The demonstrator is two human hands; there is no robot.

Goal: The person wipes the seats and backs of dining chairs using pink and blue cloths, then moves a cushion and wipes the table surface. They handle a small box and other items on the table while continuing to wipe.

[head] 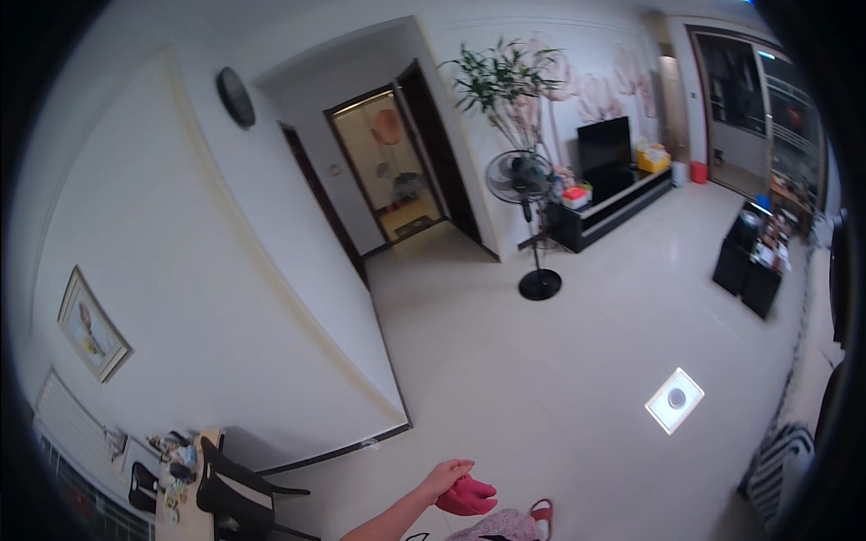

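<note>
My left hand reaches in from the bottom of the view. Its fingers are closed around a bunched pink-red cloth, which hangs below them above the pale tiled floor. The cloth is folded, so what kind it is cannot be told. My right hand is out of view. Just beside the cloth, patterned clothing and a red slipper on a foot show at the lower edge.
A black pedestal fan stands before a leafy plant and a low TV cabinet. At right are a dark coffee table and a striped cushion or cover. A dark chair adjoins a cluttered dining table. An open doorway lies beyond.
</note>
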